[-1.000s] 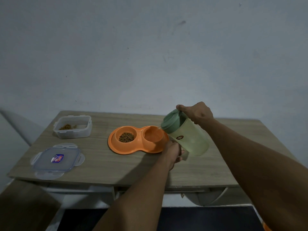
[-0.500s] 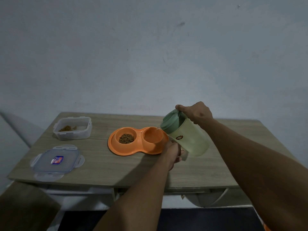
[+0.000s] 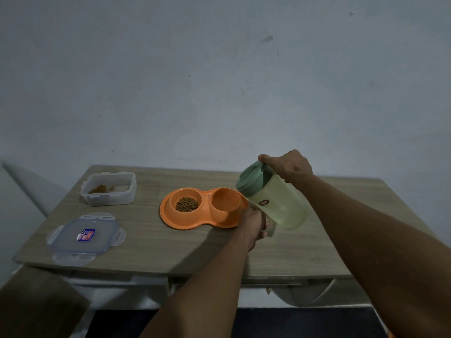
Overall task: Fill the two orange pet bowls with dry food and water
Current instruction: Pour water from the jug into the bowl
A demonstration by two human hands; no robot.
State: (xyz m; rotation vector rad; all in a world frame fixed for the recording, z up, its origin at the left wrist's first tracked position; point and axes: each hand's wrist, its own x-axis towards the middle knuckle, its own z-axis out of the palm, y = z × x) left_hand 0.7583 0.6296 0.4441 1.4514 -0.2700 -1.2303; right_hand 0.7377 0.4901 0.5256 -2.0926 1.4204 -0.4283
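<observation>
Left hand (image 3: pixel 253 223) curled tight round the green pitcher's (image 3: pixel 280 206) handle, right hand (image 3: pixel 290 167) clamped over its lid (image 3: pixel 252 179). Pitcher's tipped toward 9 o'clock, with a thin stream of water (image 3: pixel 233 190) going into the right orange bowl (image 3: pixel 224 198). Left bowl (image 3: pixel 186 193) has kibble (image 3: pixel 186 204). Food tub (image 3: pixel 109 191) sits at its 10 o'clock.

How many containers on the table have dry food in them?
2: the left orange bowl, mid-table, and the clear tub near the far left corner. None seems hidden.
</observation>
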